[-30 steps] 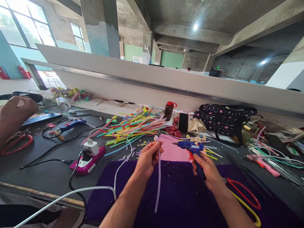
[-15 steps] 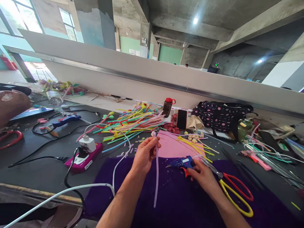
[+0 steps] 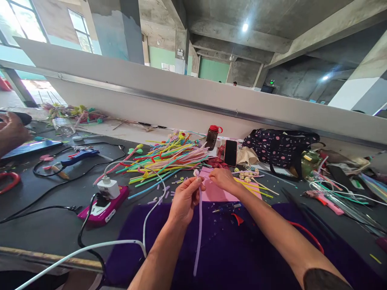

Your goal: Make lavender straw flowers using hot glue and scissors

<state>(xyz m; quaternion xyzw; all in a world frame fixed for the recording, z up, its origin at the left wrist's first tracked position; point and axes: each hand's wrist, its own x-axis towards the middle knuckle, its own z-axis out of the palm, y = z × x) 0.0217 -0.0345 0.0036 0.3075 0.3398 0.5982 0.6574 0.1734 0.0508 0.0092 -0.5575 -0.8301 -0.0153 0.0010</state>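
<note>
My left hand [image 3: 188, 197] is closed, pinching a lilac pipe cleaner [image 3: 198, 237] just below the small pale bud at its top. The stem's loose end hangs down over the dark purple cloth [image 3: 142, 229]. My right hand [image 3: 224, 180] reaches across the pink sheet [image 3: 208, 195], its fingers bent together close to the sheet and right of the bud. Whatever those fingertips may pinch is too small to make out. Below my right wrist, a blue glue gun [image 3: 228, 208] with an orange trigger lies on the cloth, partly hidden. Behind my forearm, only a red scissor handle [image 3: 308, 233] shows.
Colourful pipe cleaners [image 3: 163, 163] are heaped at the back. A magenta power strip [image 3: 104, 211] with cables stands left. A bottle [image 3: 212, 137], phone [image 3: 230, 153] and patterned bag [image 3: 278, 151] line the back. Another person's hand [image 3: 13, 133] is at far left.
My right hand has let go of the glue gun, which now rests on the cloth, and moved up-left over the pink sheet. My left hand keeps its pinch. The other person's hand has come into view.
</note>
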